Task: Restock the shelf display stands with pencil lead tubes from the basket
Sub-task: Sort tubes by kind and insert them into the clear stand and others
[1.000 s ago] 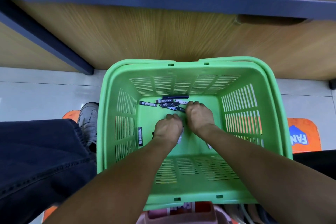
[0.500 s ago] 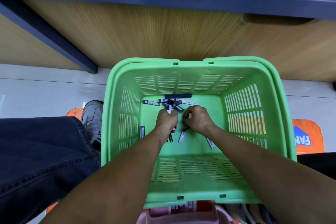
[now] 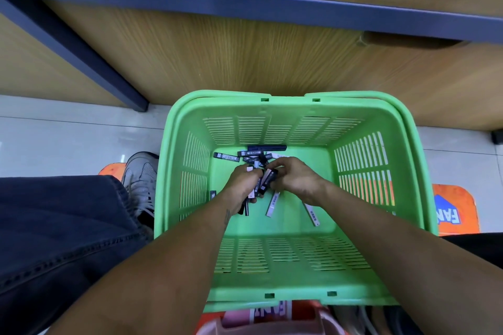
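A green plastic basket [image 3: 375,266] sits on the floor in front of me. Thin dark and white pencil lead tubes [image 3: 227,156] lie scattered on its bottom, most near the far wall. Both my hands are down inside the basket. My left hand [image 3: 241,185] grips a bundle of several tubes whose ends stick out below the fist. My right hand [image 3: 292,178] pinches a tube [image 3: 268,179] and holds it against that bundle. Two white tubes [image 3: 273,204] lie loose just below my right hand.
A wooden shelf unit [image 3: 245,57] with a dark blue edge [image 3: 245,0] stands right behind the basket. My dark trouser leg [image 3: 60,226] and grey shoe [image 3: 141,171] are at the left. An orange mat [image 3: 457,207] lies on the tiled floor at the right.
Both hands have shifted toward the far pile of tubes. The left hand now holds more tubes, and the right hand has brought one across to it.
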The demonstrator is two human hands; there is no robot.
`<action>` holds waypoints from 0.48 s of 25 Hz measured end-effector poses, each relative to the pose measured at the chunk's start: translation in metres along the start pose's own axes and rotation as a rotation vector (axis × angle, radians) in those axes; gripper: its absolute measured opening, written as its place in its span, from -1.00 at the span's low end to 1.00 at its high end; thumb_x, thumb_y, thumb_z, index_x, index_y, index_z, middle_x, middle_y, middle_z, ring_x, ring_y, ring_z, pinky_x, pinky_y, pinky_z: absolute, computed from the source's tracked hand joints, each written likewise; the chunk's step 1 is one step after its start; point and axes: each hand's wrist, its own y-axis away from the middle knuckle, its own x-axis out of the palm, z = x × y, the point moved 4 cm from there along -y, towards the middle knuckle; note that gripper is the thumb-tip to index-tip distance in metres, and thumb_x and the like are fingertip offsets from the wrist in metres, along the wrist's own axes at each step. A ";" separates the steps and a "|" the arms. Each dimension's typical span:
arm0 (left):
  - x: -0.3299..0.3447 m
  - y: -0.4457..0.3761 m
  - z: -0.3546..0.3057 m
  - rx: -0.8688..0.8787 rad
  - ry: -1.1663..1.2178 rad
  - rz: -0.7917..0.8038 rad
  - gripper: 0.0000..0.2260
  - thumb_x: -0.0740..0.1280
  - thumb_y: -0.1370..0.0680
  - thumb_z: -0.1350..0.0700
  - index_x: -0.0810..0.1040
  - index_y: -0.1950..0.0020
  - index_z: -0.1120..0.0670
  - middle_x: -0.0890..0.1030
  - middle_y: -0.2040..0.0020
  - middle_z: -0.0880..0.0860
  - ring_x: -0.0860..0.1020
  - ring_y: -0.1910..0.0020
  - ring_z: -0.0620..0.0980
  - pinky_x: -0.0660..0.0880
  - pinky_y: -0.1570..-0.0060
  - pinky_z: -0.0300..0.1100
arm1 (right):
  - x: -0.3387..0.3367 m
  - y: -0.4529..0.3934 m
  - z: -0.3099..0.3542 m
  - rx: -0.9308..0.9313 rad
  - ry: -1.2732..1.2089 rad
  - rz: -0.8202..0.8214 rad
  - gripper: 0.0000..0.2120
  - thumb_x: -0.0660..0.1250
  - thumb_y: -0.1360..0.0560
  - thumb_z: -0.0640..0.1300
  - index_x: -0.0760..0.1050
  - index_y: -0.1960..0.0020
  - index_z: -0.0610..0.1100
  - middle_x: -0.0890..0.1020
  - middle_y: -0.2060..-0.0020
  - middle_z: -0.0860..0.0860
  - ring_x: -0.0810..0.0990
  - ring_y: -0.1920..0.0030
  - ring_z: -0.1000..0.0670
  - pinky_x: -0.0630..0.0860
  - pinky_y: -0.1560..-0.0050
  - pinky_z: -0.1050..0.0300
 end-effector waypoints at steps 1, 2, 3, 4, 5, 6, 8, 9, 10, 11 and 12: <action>0.002 -0.001 0.000 0.023 -0.018 0.023 -0.85 0.22 -0.61 0.14 0.59 -0.05 0.09 0.63 0.20 0.07 0.55 0.35 0.03 0.37 0.42 -0.21 | -0.002 -0.001 -0.001 -0.012 0.019 -0.034 -0.64 0.41 -0.44 -0.49 0.54 -0.21 -0.34 0.66 0.11 -0.26 0.61 0.13 -0.12 0.58 -0.03 -0.10; 0.004 -0.003 0.002 0.043 -0.031 0.042 -0.84 0.23 -0.63 0.12 0.57 -0.10 0.09 0.63 0.20 0.06 0.54 0.37 0.02 0.34 0.45 -0.23 | -0.004 -0.003 -0.002 -0.027 0.052 -0.065 -0.67 0.46 -0.43 -0.44 0.56 -0.18 -0.31 0.68 0.14 -0.25 0.62 0.15 -0.11 0.59 -0.06 -0.13; 0.006 -0.004 0.003 0.054 -0.033 0.060 -0.84 0.23 -0.65 0.08 0.56 -0.14 0.08 0.62 0.19 0.05 0.54 0.38 0.00 0.34 0.46 -0.24 | -0.006 -0.006 -0.004 -0.036 0.099 -0.096 -0.70 0.52 -0.41 -0.39 0.59 -0.12 -0.27 0.69 0.17 -0.22 0.62 0.18 -0.10 0.60 -0.07 -0.14; 0.007 -0.005 0.004 0.068 -0.038 0.082 -0.82 0.25 -0.66 0.02 0.54 -0.16 0.07 0.62 0.19 0.03 0.54 0.39 -0.02 0.34 0.46 -0.25 | -0.007 -0.008 -0.005 -0.035 0.154 -0.116 -0.73 0.56 -0.39 -0.33 0.61 -0.05 -0.22 0.69 0.21 -0.19 0.62 0.19 -0.10 0.60 -0.06 -0.15; 0.007 -0.005 0.004 0.083 -0.057 0.103 -0.79 0.27 -0.65 -0.03 0.54 -0.16 0.06 0.63 0.17 0.02 0.53 0.39 -0.03 0.35 0.46 -0.25 | -0.007 -0.011 -0.006 -0.032 0.195 -0.124 -0.77 0.59 -0.37 -0.28 0.61 0.04 -0.16 0.69 0.22 -0.18 0.64 0.20 -0.11 0.62 -0.05 -0.16; 0.006 -0.004 0.004 0.098 -0.081 0.124 -0.77 0.29 -0.64 -0.07 0.54 -0.17 0.06 0.64 0.15 0.01 0.52 0.40 -0.04 0.36 0.47 -0.25 | -0.006 -0.013 -0.006 -0.036 0.228 -0.120 -0.80 0.60 -0.36 -0.25 0.60 0.12 -0.11 0.70 0.23 -0.18 0.65 0.20 -0.12 0.64 -0.04 -0.17; 0.004 -0.006 0.005 0.122 -0.102 0.125 -0.76 0.36 -0.60 -0.06 0.56 -0.14 0.07 0.64 0.16 0.04 0.49 0.41 -0.04 0.35 0.48 -0.26 | 0.000 -0.013 0.001 -0.087 0.316 -0.092 -0.86 0.55 -0.39 -0.26 0.62 0.15 -0.09 0.72 0.18 -0.17 0.66 0.16 -0.11 0.63 -0.04 -0.11; 0.001 -0.006 0.006 0.118 -0.064 0.089 -0.79 0.38 -0.59 -0.02 0.57 -0.11 0.10 0.61 0.23 0.07 0.47 0.43 -0.03 0.32 0.48 -0.25 | 0.004 -0.013 0.007 -0.133 0.358 -0.090 -0.86 0.51 -0.42 -0.27 0.66 0.06 -0.10 0.72 0.12 -0.13 0.67 0.09 -0.10 0.62 -0.07 -0.04; -0.002 -0.010 0.007 0.101 0.004 0.023 -0.80 0.39 -0.58 0.04 0.56 -0.10 0.15 0.56 0.28 0.09 0.44 0.46 -0.02 0.30 0.49 -0.23 | 0.008 -0.013 0.016 -0.190 0.407 -0.111 -0.79 0.45 -0.46 -0.29 0.67 -0.07 -0.10 0.71 0.02 -0.10 0.67 0.00 -0.09 0.59 -0.12 0.03; -0.007 -0.013 0.009 0.074 0.069 -0.066 -0.80 0.39 -0.58 0.10 0.55 -0.12 0.20 0.53 0.32 0.11 0.42 0.47 -0.01 0.30 0.50 -0.23 | 0.010 -0.013 0.026 -0.252 0.472 -0.153 -0.69 0.37 -0.50 -0.32 0.64 -0.20 -0.10 0.68 -0.08 -0.08 0.65 -0.09 -0.09 0.56 -0.16 0.05; -0.012 -0.016 0.013 0.043 0.103 -0.162 -0.80 0.37 -0.58 0.14 0.53 -0.13 0.23 0.51 0.33 0.12 0.40 0.49 0.00 0.32 0.51 -0.22 | 0.011 -0.012 0.036 -0.314 0.586 -0.213 -0.60 0.30 -0.51 -0.35 0.58 -0.29 -0.09 0.64 -0.16 -0.07 0.61 -0.14 -0.11 0.55 -0.16 0.04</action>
